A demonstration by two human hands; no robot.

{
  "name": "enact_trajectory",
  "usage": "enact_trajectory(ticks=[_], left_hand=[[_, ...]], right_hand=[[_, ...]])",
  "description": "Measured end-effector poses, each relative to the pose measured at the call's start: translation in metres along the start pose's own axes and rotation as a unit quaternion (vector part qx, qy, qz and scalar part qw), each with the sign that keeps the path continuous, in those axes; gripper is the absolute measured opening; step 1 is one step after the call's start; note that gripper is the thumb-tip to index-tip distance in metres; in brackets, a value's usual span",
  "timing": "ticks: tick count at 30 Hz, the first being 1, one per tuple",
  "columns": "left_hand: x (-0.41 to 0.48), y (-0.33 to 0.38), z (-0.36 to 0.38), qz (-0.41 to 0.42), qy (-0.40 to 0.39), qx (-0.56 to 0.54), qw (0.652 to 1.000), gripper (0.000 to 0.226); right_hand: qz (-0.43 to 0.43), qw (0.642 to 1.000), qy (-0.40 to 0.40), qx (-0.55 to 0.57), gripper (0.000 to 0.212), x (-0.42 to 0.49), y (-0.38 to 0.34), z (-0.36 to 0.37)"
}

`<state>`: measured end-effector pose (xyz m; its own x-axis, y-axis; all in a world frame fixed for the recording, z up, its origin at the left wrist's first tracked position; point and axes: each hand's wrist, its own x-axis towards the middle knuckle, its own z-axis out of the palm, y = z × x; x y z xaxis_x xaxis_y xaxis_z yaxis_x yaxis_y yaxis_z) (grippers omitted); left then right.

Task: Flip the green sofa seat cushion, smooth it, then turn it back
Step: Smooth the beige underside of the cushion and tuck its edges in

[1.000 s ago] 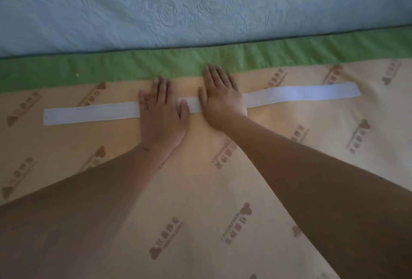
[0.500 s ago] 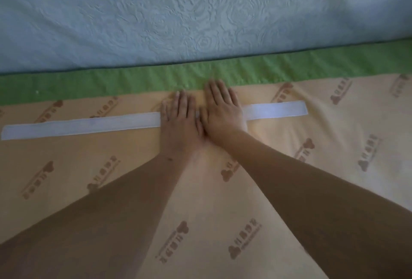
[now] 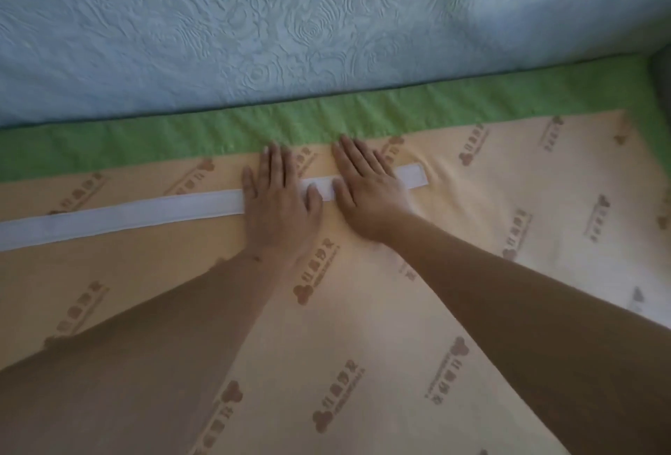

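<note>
The green sofa seat cushion (image 3: 152, 144) lies flipped, its beige printed underside (image 3: 381, 327) facing up and its green border showing along the far edge and right side. A white fabric strip (image 3: 127, 214) runs across the underside. My left hand (image 3: 279, 200) presses flat on the strip, fingers straight. Beside it, my right hand (image 3: 366, 185) also lies flat, palm down, over the strip near its right end. Both forearms reach in from below.
The pale blue embossed sofa backrest (image 3: 290, 25) rises directly behind the cushion. A dark edge (image 3: 662, 69) shows at the far right, past the cushion's corner.
Both hands have slid to the right along the white strip, and the view has shifted right, showing the cushion's right corner. The hands have parted slightly.
</note>
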<state>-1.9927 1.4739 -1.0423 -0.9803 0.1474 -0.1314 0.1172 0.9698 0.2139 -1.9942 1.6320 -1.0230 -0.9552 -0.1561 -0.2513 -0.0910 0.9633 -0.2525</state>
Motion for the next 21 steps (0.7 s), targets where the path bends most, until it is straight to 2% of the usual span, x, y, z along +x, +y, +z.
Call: enact_trajectory(ticks=[1,3,4,5,8,10,12,13,16,19,20,21], left_hand=[[0.000,0.006,0.001,0.004,-0.002,-0.002,1.000,0.077],[0.003,0.019,0.003,0.018,-0.004,0.000,1.000,0.075],[0.004,0.025,0.004,0.026,-0.008,0.006,1.000,0.074],[0.005,0.034,0.006,0.029,-0.010,0.011,0.999,0.073],[0.003,0.040,0.010,0.019,0.009,0.024,0.999,0.071],[0.008,0.060,0.017,0.017,0.014,0.028,0.999,0.072],[0.011,0.071,0.020,-0.001,0.014,0.044,0.999,0.075],[0.015,0.073,0.020,-0.006,0.013,0.048,0.999,0.076],[0.015,0.104,0.027,-0.018,-0.004,0.044,0.999,0.075],[0.020,0.137,0.035,-0.038,-0.004,0.055,0.998,0.072],[0.023,0.143,0.036,-0.041,-0.001,0.048,0.998,0.071],[0.023,0.153,0.040,-0.042,0.004,0.038,0.998,0.070]], right_hand=[[-0.015,1.000,-0.009,-0.001,0.061,0.004,0.007,-0.004],[-0.027,0.997,0.065,-0.017,0.062,0.013,0.013,-0.024],[-0.004,0.994,0.108,-0.016,0.062,0.013,0.017,-0.030],[0.001,0.993,0.114,-0.020,0.061,0.008,0.028,-0.032],[-0.035,0.997,0.023,-0.067,0.061,-0.008,0.039,-0.010],[-0.022,0.998,0.047,-0.036,0.061,0.000,0.057,-0.019],[0.003,0.994,0.108,-0.020,0.061,0.003,0.072,-0.027],[0.009,0.993,0.109,-0.031,0.062,0.001,0.076,-0.027],[-0.004,0.998,0.043,-0.039,0.062,-0.013,0.112,-0.023],[-0.008,0.991,0.133,0.005,0.062,-0.011,0.131,-0.043],[-0.004,0.989,0.146,0.005,0.062,-0.014,0.136,-0.045],[-0.001,0.993,0.121,-0.003,0.062,-0.021,0.150,-0.041]])
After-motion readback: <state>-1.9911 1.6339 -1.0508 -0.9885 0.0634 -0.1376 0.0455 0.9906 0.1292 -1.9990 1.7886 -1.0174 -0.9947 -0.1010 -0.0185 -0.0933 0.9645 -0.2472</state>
